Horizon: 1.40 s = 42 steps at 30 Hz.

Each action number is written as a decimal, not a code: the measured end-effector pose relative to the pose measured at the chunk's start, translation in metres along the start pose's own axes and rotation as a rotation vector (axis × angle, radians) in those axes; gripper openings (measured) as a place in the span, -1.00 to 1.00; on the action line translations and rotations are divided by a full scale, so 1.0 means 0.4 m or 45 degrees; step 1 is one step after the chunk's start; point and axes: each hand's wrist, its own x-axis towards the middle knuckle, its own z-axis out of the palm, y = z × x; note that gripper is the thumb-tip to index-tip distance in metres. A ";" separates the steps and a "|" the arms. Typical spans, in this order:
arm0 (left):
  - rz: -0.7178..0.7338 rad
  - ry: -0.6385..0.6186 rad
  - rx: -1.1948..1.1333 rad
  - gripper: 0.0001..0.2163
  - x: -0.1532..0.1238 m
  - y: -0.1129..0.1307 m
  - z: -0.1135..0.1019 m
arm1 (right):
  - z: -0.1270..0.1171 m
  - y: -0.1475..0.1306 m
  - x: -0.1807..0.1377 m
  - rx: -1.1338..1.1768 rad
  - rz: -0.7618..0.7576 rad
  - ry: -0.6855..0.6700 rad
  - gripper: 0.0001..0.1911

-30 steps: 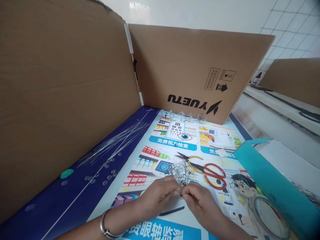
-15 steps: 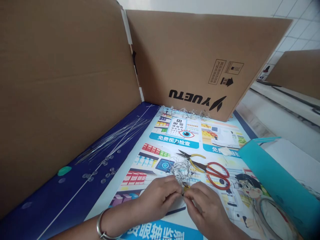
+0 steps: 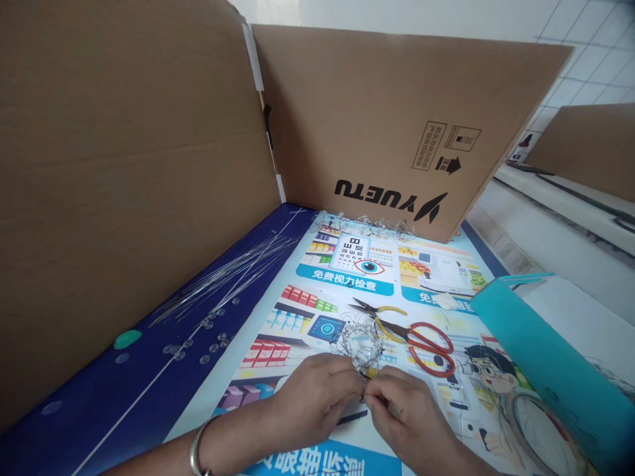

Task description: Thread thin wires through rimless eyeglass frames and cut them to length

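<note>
Green disc (image 3: 127, 340): one, at the foot of the left cardboard panel (image 3: 124, 165), well apart from both hands.

Clear beads (image 3: 208, 324): a loose scatter on the dark blue strip; too small on my feed for me to count surely.

Straight wires (image 3: 228, 274): a thin silvery sheaf, fanned, running away from the near side and rightward.

Left hand (image 3: 317, 396): metal bangle (image 3: 194, 455) at the wrist. Thumb and fingertips pinch together on the near end of the wire tangle (image 3: 368, 357); which strand, I cannot make out. Knuckles lie just beside the tangle's near left edge, so I judge this the nearer hand by a little.

The tangle itself: ahead of both hands, forward and right of the left, forward and left of the right. Roughly round, narrowing towards the meeting fingertips; I read no clear long axis. Fine, silvery, looping strands around a looser middle, with small dark specks about the edge and a dark bit by the fingers.

Pliers (image 3: 373, 311): yellow handles, dark tips pointing left, just beyond the tangle.

Right hand (image 3: 409, 416): fingers curled, thumb and forefinger likewise pinched at the tangle's near end, just beside the left fingertips.

Scissors (image 3: 407, 335): red handles to the right, dark blades reaching left across the pliers' handles.

Ring-shaped roll (image 3: 516, 416): lying near the lower right, partly blurred to my eye.

Teal box (image 3: 546, 350): at far right, white inside, fine wire within.
</note>
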 end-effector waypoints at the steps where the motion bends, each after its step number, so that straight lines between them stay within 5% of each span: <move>1: 0.004 -0.001 0.003 -0.84 0.000 0.001 0.000 | 0.000 -0.001 0.001 0.001 0.001 0.005 -0.85; 13: 0.115 -0.043 0.072 -0.81 -0.007 -0.004 0.002 | 0.008 -0.030 -0.007 0.031 0.092 0.148 -0.85; 21: 0.183 -0.092 0.114 -0.82 0.002 0.001 -0.019 | 0.003 -0.029 -0.023 -0.436 -0.333 0.387 -0.85; 30: 0.139 -0.091 -0.021 -0.77 -0.002 -0.004 -0.023 | -0.100 -0.001 0.000 -0.327 0.155 0.113 -0.87; 35: 0.078 -0.017 -0.172 -0.79 -0.002 -0.015 -0.017 | -0.101 -0.018 0.004 -0.112 0.042 -0.098 -0.83; 42: 0.004 0.033 -0.247 -0.87 0.002 -0.008 -0.020 | -0.045 -0.026 -0.008 -0.027 -0.034 -0.023 -0.87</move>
